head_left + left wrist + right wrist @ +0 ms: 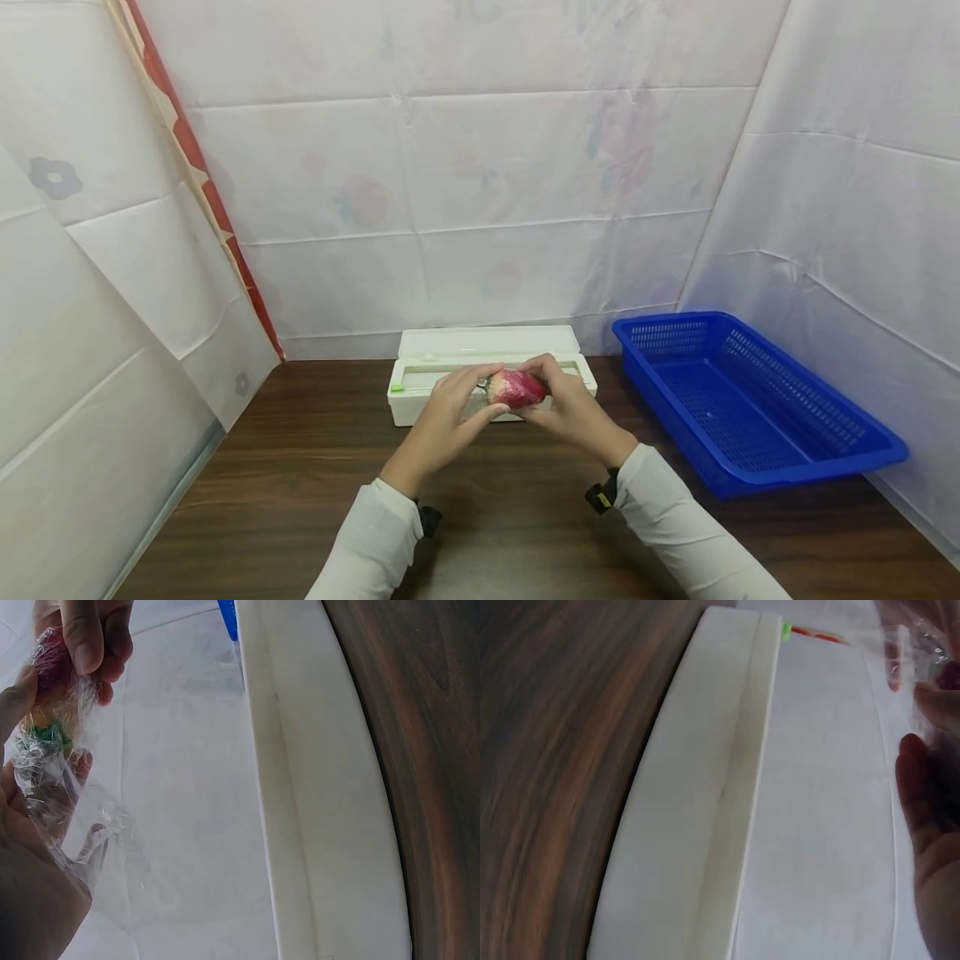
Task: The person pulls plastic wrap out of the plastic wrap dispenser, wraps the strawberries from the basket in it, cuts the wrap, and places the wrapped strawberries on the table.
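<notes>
Between both hands is a red fruit or vegetable [517,389], pale yellow at one end, held in the air in front of a white cling film dispenser box [408,410]. Clear cling film [46,776] wraps it, and a loose, crumpled tail hangs off the end near a green part. My left hand [444,423] grips the pale end between thumb and fingers. The red end is pinched by my right hand [576,417]. The dispenser's lid [487,339] stands raised behind, and a green slider [397,387] sits at its left. In the right wrist view the fruit is mostly hidden by fingers.
A blue perforated basket [720,417] stands on the right of the dark wooden table [300,500]. White patterned sheeting [487,167] encloses the table at the back and both sides.
</notes>
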A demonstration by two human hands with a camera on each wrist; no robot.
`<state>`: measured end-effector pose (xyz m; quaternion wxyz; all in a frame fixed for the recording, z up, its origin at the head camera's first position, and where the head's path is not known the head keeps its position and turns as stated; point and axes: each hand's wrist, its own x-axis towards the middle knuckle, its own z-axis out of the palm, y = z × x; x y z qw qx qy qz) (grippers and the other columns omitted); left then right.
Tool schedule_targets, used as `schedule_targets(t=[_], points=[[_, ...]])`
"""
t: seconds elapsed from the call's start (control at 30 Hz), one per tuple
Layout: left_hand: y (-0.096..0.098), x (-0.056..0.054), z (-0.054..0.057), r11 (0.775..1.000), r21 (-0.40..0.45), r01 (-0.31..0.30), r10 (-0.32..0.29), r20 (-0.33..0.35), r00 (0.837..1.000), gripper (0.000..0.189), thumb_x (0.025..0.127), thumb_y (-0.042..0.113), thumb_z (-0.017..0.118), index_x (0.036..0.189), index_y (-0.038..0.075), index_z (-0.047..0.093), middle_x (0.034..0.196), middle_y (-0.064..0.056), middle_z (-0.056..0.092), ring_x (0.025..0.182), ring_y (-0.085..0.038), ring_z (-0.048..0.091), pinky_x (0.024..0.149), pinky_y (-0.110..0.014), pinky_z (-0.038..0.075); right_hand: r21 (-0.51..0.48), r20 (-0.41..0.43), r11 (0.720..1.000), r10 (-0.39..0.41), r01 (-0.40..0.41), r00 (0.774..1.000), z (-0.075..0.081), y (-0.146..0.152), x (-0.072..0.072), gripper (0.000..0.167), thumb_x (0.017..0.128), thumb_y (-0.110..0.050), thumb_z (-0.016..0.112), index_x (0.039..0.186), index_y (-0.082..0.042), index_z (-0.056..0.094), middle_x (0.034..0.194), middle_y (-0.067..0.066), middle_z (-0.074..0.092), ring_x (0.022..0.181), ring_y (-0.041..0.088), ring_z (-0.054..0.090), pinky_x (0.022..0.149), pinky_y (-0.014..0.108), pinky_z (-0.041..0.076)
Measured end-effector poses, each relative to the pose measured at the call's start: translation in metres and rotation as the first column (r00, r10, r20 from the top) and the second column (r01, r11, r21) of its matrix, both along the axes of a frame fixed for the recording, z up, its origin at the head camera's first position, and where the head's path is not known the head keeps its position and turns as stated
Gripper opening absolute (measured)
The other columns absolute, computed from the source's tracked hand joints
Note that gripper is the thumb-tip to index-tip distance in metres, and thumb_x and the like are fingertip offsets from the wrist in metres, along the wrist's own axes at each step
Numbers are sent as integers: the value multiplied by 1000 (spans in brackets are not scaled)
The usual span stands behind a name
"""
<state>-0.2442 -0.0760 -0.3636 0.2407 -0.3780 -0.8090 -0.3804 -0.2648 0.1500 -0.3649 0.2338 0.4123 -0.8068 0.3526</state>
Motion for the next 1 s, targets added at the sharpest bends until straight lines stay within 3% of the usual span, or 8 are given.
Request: schedule_targets(t=[0.13, 0.33, 0.53, 0.77, 0.9, 1.0], points=[[0, 0, 0, 1000, -26, -17, 16, -21, 1000, 57, 88, 25, 80, 139, 14, 57, 134, -2, 62, 125, -20, 54, 106, -56, 37, -9, 83, 1000, 5, -4, 997, -2, 0, 0, 58, 79, -4, 84, 127, -9, 51, 116, 8, 68, 99, 15, 66, 82, 30, 57], [-3, 1, 2, 993, -81, -84, 80, -53, 995, 67, 86, 28, 82, 144, 11, 54, 135, -7, 62, 126, -27, 55, 104, -61, 38, -45, 169, 998, 58, -51, 984, -3, 5, 3, 58, 87, -14, 80, 139, -10, 54, 126, 2, 61, 106, 14, 62, 88, 32, 55], [-8, 0, 4, 988, -131, -84, 88, 25, 996, 81, 87, 40, 79, 154, 15, 40, 147, -5, 52, 133, -26, 50, 110, -60, 30, -84, 202, 993, 94, -78, 975, -2, 6, 4, 55, 87, -5, 79, 137, -4, 56, 123, 6, 64, 103, 16, 65, 88, 33, 55], [-11, 0, 0, 977, -188, -100, 120, 97, 988, 65, 99, 42, 62, 154, 13, 41, 139, -10, 58, 132, -27, 48, 113, -57, 28, -147, 242, 980, 164, -131, 956, 0, 3, 8, 54, 86, 7, 75, 136, 3, 55, 124, 15, 64, 103, 21, 65, 90, 36, 55], [-11, 0, 0, 984, -160, -79, 103, 150, 983, 57, 103, 37, 57, 152, 11, 43, 144, -13, 53, 135, -30, 44, 112, -58, 30, -182, 267, 972, 196, -150, 944, 2, 4, 8, 50, 90, 1, 73, 137, -3, 56, 126, 9, 64, 107, 20, 65, 91, 34, 54], [-11, 0, 0, 993, -109, -44, 64, 192, 979, 49, 106, 35, 52, 149, 10, 48, 138, -9, 55, 129, -25, 46, 106, -53, 39, -212, 276, 964, 214, -157, 937, 2, 5, 8, 49, 92, -3, 72, 138, -7, 56, 127, 8, 63, 109, 21, 64, 92, 34, 54]])
